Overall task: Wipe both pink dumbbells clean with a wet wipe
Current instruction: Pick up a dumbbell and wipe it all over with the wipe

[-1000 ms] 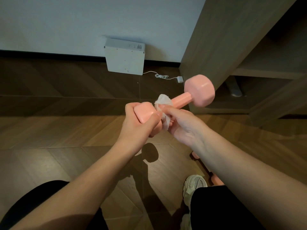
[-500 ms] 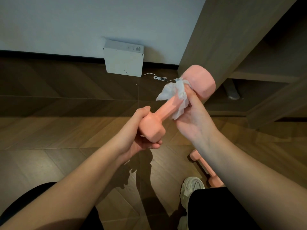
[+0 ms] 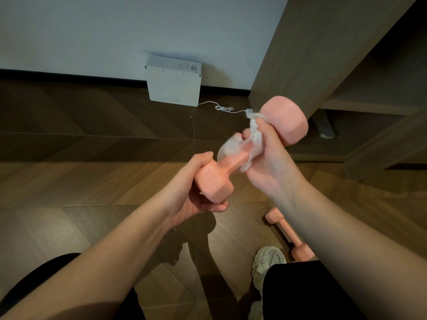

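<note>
Head view: we hold one dumbbell (image 3: 232, 161), fingers of our left hand (image 3: 187, 192) curled round its near end, right hand (image 3: 270, 162) fingers pinching the wipe (image 3: 231, 144) round its handle; the other dumbbell (image 3: 284, 229) lies on the floor (image 3: 92, 181).

One pink dumbbell (image 3: 232, 161) slants in the air, near head low left, far head high right, with a crumpled white wet wipe (image 3: 254, 135) wrapped round its handle by the far head. The second pink dumbbell (image 3: 284, 229) lies on the floor (image 3: 92, 181), near right, partly hidden.
</note>
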A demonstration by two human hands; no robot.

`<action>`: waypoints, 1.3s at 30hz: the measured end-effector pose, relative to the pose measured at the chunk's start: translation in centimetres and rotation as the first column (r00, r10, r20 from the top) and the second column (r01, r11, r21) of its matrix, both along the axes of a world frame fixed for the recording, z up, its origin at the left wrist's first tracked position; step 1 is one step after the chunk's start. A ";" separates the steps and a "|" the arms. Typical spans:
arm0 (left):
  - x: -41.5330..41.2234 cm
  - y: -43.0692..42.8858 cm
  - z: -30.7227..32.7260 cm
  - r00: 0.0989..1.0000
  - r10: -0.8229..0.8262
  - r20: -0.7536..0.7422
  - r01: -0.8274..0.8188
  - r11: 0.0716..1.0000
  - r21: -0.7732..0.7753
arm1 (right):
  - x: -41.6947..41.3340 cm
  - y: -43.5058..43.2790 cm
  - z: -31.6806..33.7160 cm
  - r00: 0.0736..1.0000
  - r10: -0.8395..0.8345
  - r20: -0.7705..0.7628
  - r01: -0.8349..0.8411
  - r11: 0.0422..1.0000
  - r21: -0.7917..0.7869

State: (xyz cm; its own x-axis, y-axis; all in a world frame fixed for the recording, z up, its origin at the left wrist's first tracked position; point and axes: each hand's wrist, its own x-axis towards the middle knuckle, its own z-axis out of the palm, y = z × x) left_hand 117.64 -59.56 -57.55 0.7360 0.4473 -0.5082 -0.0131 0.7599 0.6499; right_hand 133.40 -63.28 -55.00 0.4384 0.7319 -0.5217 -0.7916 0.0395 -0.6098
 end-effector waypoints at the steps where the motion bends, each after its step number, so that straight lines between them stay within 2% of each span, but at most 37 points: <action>1: 0.1 -0.1 -0.1 1.000 0.001 -0.009 -0.001 0.999 0.035 | -0.1 0.0 0.0 0.999 -0.052 -0.013 0.051 0.998 -0.032; 3: 0.5 -0.3 -0.4 0.998 0.024 -0.052 -0.015 0.985 0.170 | -0.2 0.3 0.2 0.989 -0.144 -0.047 0.138 0.984 -0.113; 5: 0.9 -0.5 -0.6 0.990 0.061 -0.129 -0.005 0.919 0.395 | 0.0 0.6 0.4 0.974 -0.220 -0.051 0.207 0.960 -0.187; 8: 1.3 -1.1 -1.1 0.974 0.167 -0.154 0.000 0.677 0.736 | 0.5 0.9 0.7 0.965 -0.259 -0.032 0.244 0.938 -0.248; 10: 1.4 -1.4 -1.5 0.973 0.197 -0.117 -0.011 0.550 0.835 | 0.7 0.9 0.8 0.963 -0.270 -0.024 0.256 0.935 -0.245; 11: 1.4 -1.4 -1.5 0.976 0.188 -0.107 -0.010 0.533 0.846 | 0.8 0.9 0.9 0.960 -0.279 -0.026 0.265 0.936 -0.233; 12: 1.4 -1.3 -1.5 0.982 0.162 -0.097 -0.016 0.584 0.812 | 0.9 0.8 1.1 0.957 -0.287 -0.031 0.274 0.937 -0.214; 13: 1.3 -1.1 -1.4 0.990 0.110 -0.086 -0.017 0.710 0.704 | 0.9 0.7 1.1 0.956 -0.292 -0.039 0.280 0.941 -0.191; 14: 1.4 -0.8 -1.0 0.997 0.047 -0.060 -0.011 0.868 0.496 | 0.8 0.7 1.1 0.956 -0.291 -0.044 0.280 0.945 -0.168; 15: 1.2 -0.5 -0.8 1.000 -0.021 -0.021 0.026 0.972 0.233 | 0.7 0.6 1.0 0.958 -0.285 -0.038 0.276 0.949 -0.149; 16: 1.0 -0.4 -0.8 0.996 -0.081 0.029 0.080 0.996 0.027 | 0.6 0.6 0.9 0.961 -0.277 -0.025 0.271 0.953 -0.137; 17: 0.7 -0.3 -0.7 0.991 -0.109 0.074 0.115 0.991 -0.070 | 0.5 0.7 0.7 0.964 -0.266 -0.016 0.262 0.957 -0.122; 19: 0.6 -0.3 -1.0 0.992 -0.055 0.113 0.064 0.995 -0.078 | 0.5 0.8 0.4 0.970 -0.241 -0.030 0.238 0.968 -0.079; 20: 0.7 -0.4 -1.1 0.994 -0.010 0.107 0.009 1.000 0.010 | 0.7 0.9 0.4 0.970 -0.237 -0.044 0.234 0.970 -0.064; 21: 0.9 -0.6 -1.1 0.996 0.023 0.088 -0.039 0.982 0.184 | 1.0 1.0 0.5 0.969 -0.239 -0.057 0.236 0.970 -0.055; 22: 1.1 -0.9 -1.3 0.997 0.061 0.057 -0.080 0.897 0.436 | 1.2 1.1 0.6 0.968 -0.241 -0.068 0.238 0.970 -0.050; 23: 1.2 -1.2 -1.7 0.994 0.109 0.030 -0.100 0.715 0.692 | 1.4 1.2 0.7 0.966 -0.247 -0.076 0.244 0.969 -0.047; 24: 1.3 -1.3 -2.0 0.989 0.149 0.014 -0.089 0.512 0.855 | 1.5 1.3 0.8 0.962 -0.259 -0.085 0.256 0.965 -0.050; 25: 1.2 -1.4 -2.3 0.986 0.165 0.009 -0.071 0.374 0.925 | 1.5 1.4 0.9 0.955 -0.281 -0.094 0.276 0.959 -0.062; 26: 1.1 -1.4 -2.4 0.987 0.160 0.004 -0.058 0.333 0.941 | 1.5 1.5 1.0 0.948 -0.303 -0.096 0.296 0.952 -0.078; 27: 1.0 -1.2 -2.4 0.990 0.142 -0.004 -0.052 0.389 0.920 | 1.4 1.5 1.0 0.945 -0.314 -0.088 0.306 0.948 -0.088; 28: 0.8 -1.0 -2.2 0.994 0.108 -0.010 -0.050 0.542 0.839 | 1.4 1.6 1.1 0.947 -0.311 -0.076 0.304 0.949 -0.088; 29: 0.7 -0.7 -1.7 0.998 0.059 0.001 -0.045 0.756 0.653 | 1.3 1.6 1.2 0.953 -0.297 -0.062 0.292 0.953 -0.081; 30: 0.5 -0.4 -1.4 0.999 -0.006 0.043 -0.010 0.928 0.372 | 1.2 1.5 1.2 0.960 -0.276 -0.046 0.272 0.960 -0.073; 31: 0.4 -0.3 -1.0 0.993 -0.058 0.102 0.046 0.992 0.114 | 1.1 1.4 1.1 0.967 -0.254 -0.025 0.252 0.965 -0.069; 32: 0.3 -0.2 -0.9 0.985 -0.091 0.144 0.096 0.995 -0.029 | 0.8 1.3 1.0 0.972 -0.233 -0.005 0.232 0.970 -0.073; 33: 0.2 -0.3 -1.0 0.982 -0.092 0.166 0.108 0.990 -0.087 | 0.5 1.2 1.0 0.977 -0.212 0.011 0.212 0.974 -0.074; 36: 0.2 -0.6 -0.9 0.980 -0.028 0.195 0.049 0.993 -0.104 | 0.1 1.4 1.2 0.985 -0.169 0.041 0.171 0.983 -0.066; 39: -0.1 -0.4 -0.8 0.981 0.003 0.195 0.002 1.000 -0.030 | 0.0 1.4 1.3 0.997 -0.053 0.056 0.057 0.995 -0.083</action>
